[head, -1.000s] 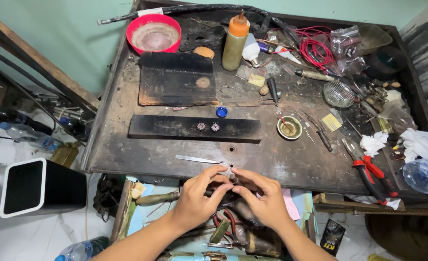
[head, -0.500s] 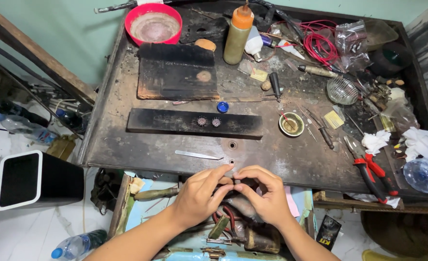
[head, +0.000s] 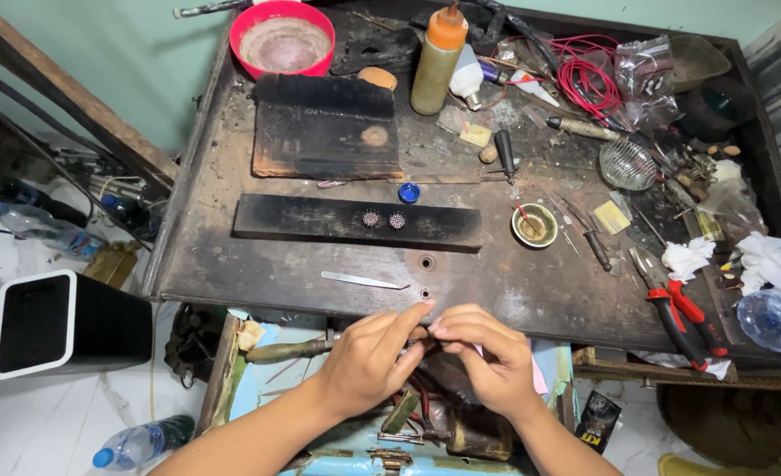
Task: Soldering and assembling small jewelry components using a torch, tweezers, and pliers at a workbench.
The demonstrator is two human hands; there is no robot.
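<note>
Red bowl (head: 286, 42) at the surface's (head: 514, 291) back edge, orange-capped bottle (head: 437, 60), red-handled pliers (head: 673, 304), small blue cap (head: 409, 192), white-rimmed black bin (head: 60, 324) on the floor

both hands meet at the near edge of the dark table (head: 531, 291), fingertips touching. left hand (head: 368, 357) and right hand (head: 487, 357) pinch something too small to tell.

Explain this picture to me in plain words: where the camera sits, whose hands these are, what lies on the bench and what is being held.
The camera is worn on a person's head and looks down at their own bare hands. The left hand and right hand meet at the near edge of a dark workbench, pinching something too small to identify. On the bench lie a red bowl, a squeeze bottle, a black strip bearing two small round pieces, a metal blade and red pliers.
</note>
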